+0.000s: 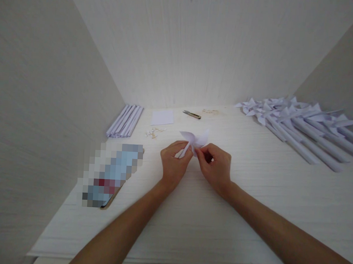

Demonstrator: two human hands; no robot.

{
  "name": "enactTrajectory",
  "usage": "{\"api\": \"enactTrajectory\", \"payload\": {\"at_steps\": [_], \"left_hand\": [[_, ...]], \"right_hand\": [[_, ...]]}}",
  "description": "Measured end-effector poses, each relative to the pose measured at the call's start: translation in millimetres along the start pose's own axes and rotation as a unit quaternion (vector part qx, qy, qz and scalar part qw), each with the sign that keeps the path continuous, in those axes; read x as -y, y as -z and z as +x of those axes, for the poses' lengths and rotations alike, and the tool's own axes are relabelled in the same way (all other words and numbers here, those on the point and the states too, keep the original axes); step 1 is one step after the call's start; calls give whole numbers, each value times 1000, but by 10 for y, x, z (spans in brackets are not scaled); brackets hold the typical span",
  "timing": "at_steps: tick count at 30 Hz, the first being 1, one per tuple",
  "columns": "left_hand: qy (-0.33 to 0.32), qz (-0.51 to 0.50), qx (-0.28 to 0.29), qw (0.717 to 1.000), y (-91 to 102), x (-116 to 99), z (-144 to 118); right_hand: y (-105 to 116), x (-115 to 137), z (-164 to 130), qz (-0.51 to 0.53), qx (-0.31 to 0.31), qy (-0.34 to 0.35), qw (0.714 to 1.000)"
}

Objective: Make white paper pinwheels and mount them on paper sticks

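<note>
A white paper pinwheel point(200, 138) with curved blades is held up between my two hands, over the middle of the table. My left hand point(176, 161) is closed around its left and lower side, with fingers wrapped on the paper. Thumb and forefinger of my right hand point(214, 165) pinch the pinwheel near its lower middle. The fingertips hide the centre, so any small fastener there cannot be made out.
At the right lies a pile of finished-looking paper pinwheels on rolled sticks point(298, 122). Rolled paper tubes point(125, 121) lie back left, near a square paper sheet point(162, 117), small pale pieces point(154, 133) and thread snips point(192, 114). A pixelated phone-like object point(115, 176) lies left.
</note>
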State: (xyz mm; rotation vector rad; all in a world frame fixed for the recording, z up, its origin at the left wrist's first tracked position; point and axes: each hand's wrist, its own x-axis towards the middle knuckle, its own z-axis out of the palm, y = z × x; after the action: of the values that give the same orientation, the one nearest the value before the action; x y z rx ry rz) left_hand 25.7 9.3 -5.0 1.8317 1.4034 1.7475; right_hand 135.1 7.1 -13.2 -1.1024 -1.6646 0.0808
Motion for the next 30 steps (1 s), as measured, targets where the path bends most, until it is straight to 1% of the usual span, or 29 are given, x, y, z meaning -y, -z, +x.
{"api": "enactTrajectory", "payload": {"at_steps": [5, 9, 11, 13, 20, 23, 25, 28, 30], "left_hand": [[-52, 6, 3, 999, 14, 33, 14], [-74, 7, 6, 997, 15, 57, 20], [-76, 9, 13, 997, 19, 66, 21], [-74, 12, 20, 997, 25, 74, 24], [-70, 19, 44, 996, 38, 99, 40], [-65, 17, 53, 996, 42, 100, 44], [-64, 13, 57, 996, 43, 98, 47], [-64, 11, 65, 996, 39, 97, 51], [-63, 11, 68, 996, 31, 97, 54]], "right_hand": [[42, -99, 20, -64, 21, 100, 993], [90, -148, 59, -125, 38, 191, 973], [107, -156, 82, -145, 41, 225, 963], [115, -156, 102, -158, 43, 237, 958], [132, -154, 117, -166, 66, 234, 956], [128, -141, 110, -159, 82, 206, 962], [110, -118, 107, -137, 92, 153, 974], [69, -68, 114, -68, 101, 24, 992], [47, -39, 127, -9, 111, -74, 991]]}}
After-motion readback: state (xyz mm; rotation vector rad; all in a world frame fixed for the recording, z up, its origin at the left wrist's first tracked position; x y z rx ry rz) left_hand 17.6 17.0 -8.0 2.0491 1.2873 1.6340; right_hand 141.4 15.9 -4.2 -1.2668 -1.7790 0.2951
